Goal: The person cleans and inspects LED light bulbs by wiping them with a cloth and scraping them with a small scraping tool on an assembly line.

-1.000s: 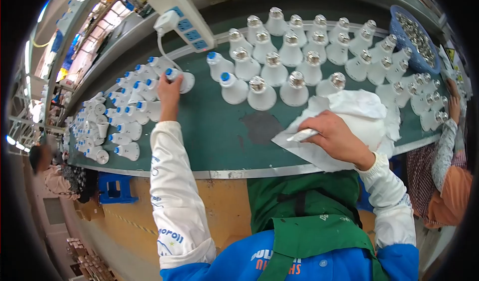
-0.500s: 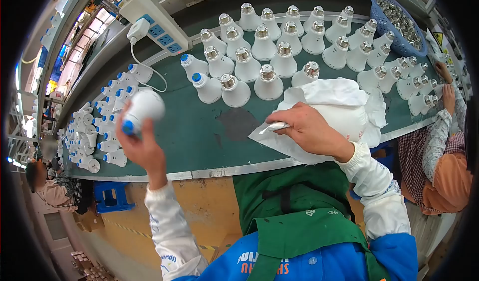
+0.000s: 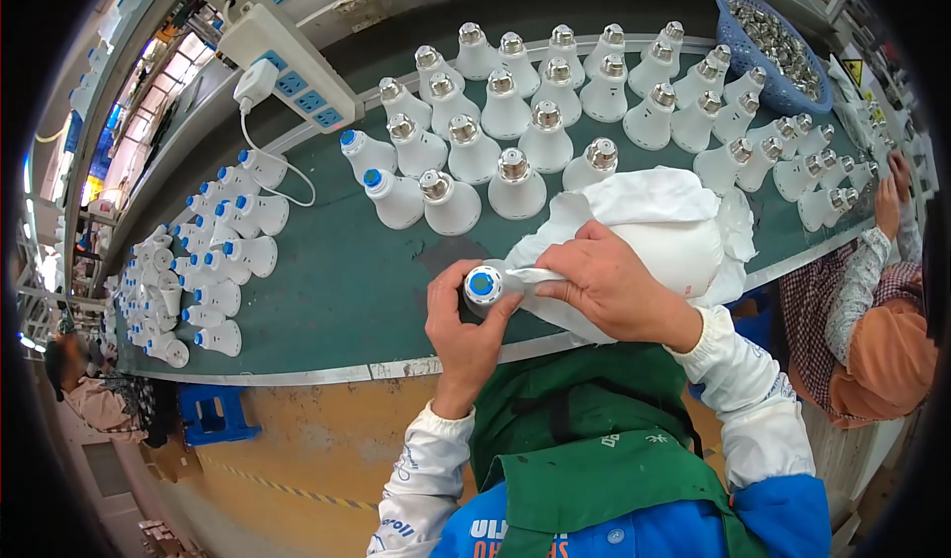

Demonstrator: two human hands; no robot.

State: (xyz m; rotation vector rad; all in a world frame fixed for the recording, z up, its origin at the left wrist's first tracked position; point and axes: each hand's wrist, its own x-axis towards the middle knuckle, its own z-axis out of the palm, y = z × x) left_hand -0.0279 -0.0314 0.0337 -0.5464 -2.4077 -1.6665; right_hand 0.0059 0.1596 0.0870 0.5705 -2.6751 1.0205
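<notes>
My left hand (image 3: 462, 345) grips a white bulb housing (image 3: 484, 286) by its sides, the blue-capped end facing up toward me. In my right hand (image 3: 619, 286) the corner of a white cloth (image 3: 535, 275) is pinched, its tip touching or right beside the housing. More of the cloth spreads under my right hand around a white rounded bundle (image 3: 674, 251). Beyond my hands stand several white bulbs with silver screw caps (image 3: 516, 182). Two blue-capped housings (image 3: 393, 199) stand at the near left of that group.
At the left lie rows of blue-capped housings (image 3: 255, 256). A power strip (image 3: 287, 63) with a plugged-in white charger (image 3: 257, 85) hangs at the back left. A blue basket of metal caps (image 3: 773, 48) sits at the back right. A co-worker's hands (image 3: 892, 197) are at the far right.
My left hand has carried the housing rightward from the left rows to the cloth in my right hand. The housing is turned so its blue end faces up. The view has shifted slightly.
</notes>
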